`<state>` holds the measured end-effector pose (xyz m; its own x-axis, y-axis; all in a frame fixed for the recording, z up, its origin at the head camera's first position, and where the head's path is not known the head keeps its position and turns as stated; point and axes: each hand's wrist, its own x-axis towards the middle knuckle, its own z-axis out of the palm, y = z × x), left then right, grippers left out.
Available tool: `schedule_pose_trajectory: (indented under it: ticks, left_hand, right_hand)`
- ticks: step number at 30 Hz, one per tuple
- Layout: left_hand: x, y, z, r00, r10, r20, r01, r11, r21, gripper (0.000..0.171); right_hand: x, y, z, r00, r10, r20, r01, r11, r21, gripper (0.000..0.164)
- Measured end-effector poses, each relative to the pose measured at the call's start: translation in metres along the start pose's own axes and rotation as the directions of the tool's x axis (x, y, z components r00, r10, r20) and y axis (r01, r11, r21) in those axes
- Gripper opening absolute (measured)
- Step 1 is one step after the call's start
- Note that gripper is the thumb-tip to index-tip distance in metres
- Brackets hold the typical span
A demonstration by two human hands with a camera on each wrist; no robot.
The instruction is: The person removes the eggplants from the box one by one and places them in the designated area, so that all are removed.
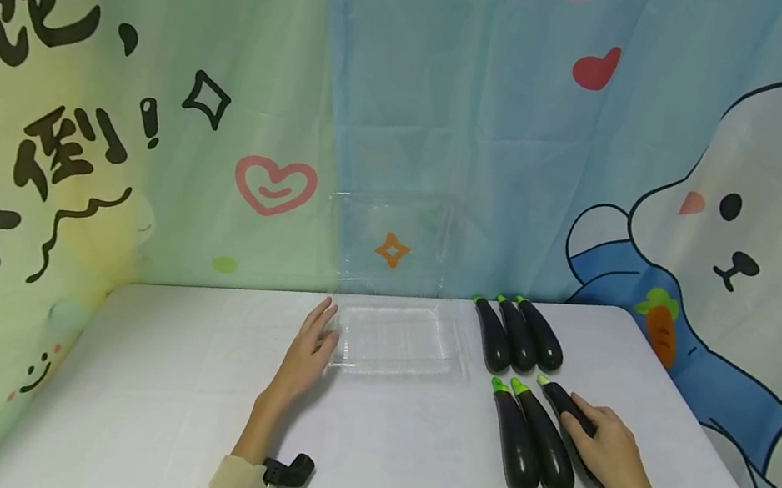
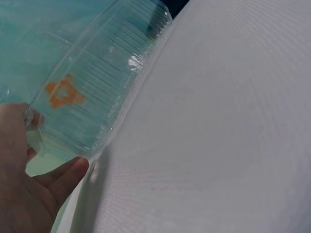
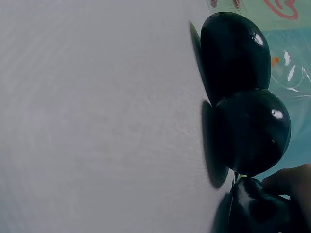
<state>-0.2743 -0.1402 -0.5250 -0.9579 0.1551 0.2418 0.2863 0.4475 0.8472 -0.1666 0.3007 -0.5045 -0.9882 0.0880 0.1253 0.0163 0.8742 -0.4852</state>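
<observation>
My right hand (image 1: 605,446) grips a dark eggplant with a green tip (image 1: 571,408), the rightmost of the front group. Two more eggplants (image 1: 516,444) lie beside it on the left, side by side. In the right wrist view the gripped eggplant (image 3: 260,208) is at the bottom, with my fingers over it. A clear plastic clamshell box (image 1: 395,337) sits at the back of the table, its lid raised. My left hand (image 1: 307,349) rests at the box's left side, fingers fairly straight; the left wrist view shows the thumb (image 2: 73,172) at its lower corner.
Three more eggplants (image 1: 517,335) lie in a row at the back, right of the box. The white table (image 1: 390,455) ends at a printed curtain (image 1: 411,112) behind, and its right edge slants past my right arm.
</observation>
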Motion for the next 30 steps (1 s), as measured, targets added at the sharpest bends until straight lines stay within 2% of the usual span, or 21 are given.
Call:
schedule_pose_trajectory:
  ticks: [7, 12, 30]
  left_hand:
    - [-0.0002, -0.001, 0.0, 1.0, -0.005, 0.0, 0.005, 1.0, 0.009, 0.049]
    - [-0.0001, -0.0007, 0.0001, 1.0, -0.001, 0.003, 0.001, 1.0, 0.008, 0.049]
    - [-0.0011, 0.0028, 0.0002, 1.0, 0.014, 0.005, -0.014, 1.0, 0.014, 0.049]
  right_hand:
    - [0.0015, -0.0044, 0.0026, 1.0, 0.022, -0.014, -0.022, 1.0, 0.013, 0.048]
    - [0.003, -0.0058, 0.0035, 0.999, 0.037, 0.004, -0.037, 0.999, 0.008, 0.05]
    - [0.0021, -0.0073, 0.0059, 1.0, 0.016, 0.025, -0.016, 1.0, 0.004, 0.052]
